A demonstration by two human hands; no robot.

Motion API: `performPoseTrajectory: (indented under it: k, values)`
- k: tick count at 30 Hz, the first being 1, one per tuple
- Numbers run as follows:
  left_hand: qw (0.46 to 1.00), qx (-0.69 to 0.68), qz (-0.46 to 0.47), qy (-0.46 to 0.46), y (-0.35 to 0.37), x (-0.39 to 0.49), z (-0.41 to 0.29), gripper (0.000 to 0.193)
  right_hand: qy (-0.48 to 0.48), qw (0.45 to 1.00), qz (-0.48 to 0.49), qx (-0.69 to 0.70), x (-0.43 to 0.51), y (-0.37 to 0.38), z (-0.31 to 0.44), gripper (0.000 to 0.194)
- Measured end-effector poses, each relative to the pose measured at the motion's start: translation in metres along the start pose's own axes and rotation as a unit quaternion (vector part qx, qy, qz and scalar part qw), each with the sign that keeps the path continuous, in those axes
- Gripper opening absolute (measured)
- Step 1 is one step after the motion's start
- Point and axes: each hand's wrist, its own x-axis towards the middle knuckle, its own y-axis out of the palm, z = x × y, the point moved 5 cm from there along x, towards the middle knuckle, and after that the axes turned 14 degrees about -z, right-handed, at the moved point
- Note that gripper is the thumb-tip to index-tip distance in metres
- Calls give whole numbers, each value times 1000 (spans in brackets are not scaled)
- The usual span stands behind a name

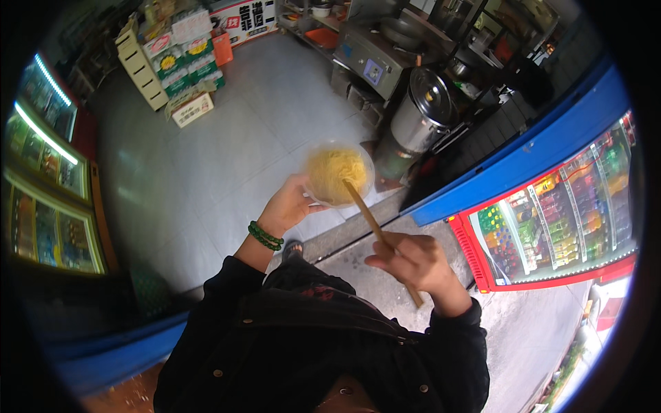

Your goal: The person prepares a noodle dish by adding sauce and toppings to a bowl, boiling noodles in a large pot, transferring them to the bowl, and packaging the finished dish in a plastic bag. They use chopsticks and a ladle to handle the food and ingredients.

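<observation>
My left hand (pixel 290 203) holds a round, clear plastic bowl (pixel 370 178) from its near left side, with the fingers partly hidden beneath it. Yellow noodles (pixel 333 168) fill the bowl, slightly blurred. In my right hand (pixel 410 258) is a pair of wooden chopsticks (pixel 369 217), slanting up to the left. Their tips reach into the noodles, and their rear ends stick out below the hand. A green beaded bracelet (pixel 266 236) circles my left wrist.
A lidded steel stockpot (pixel 421 124) stands right of the bowl, by a steel cooking unit (pixel 369 64). Stacked drink cartons (pixel 188 64) sit at the back left. A red-framed drinks fridge (pixel 557 206) is on the right, and glass-door coolers (pixel 49 170) line the left. A door threshold (pixel 356 227) crosses beneath me.
</observation>
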Motion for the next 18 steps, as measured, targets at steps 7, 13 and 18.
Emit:
performPoseTrajectory:
  k: [7, 13, 18]
  values:
    - [996, -45, -52, -55, 16, 152, -81, 43, -48, 978, 180, -95, 86, 89, -146, 21]
    - [991, 3, -109, -81, 37, 253, -121, 43, 384, 898, -52, 209, 98, 99, -323, 16]
    - [985, 1, -149, -88, 44, 334, -143, 47, 608, 659, -173, 407, 70, 128, -457, 28]
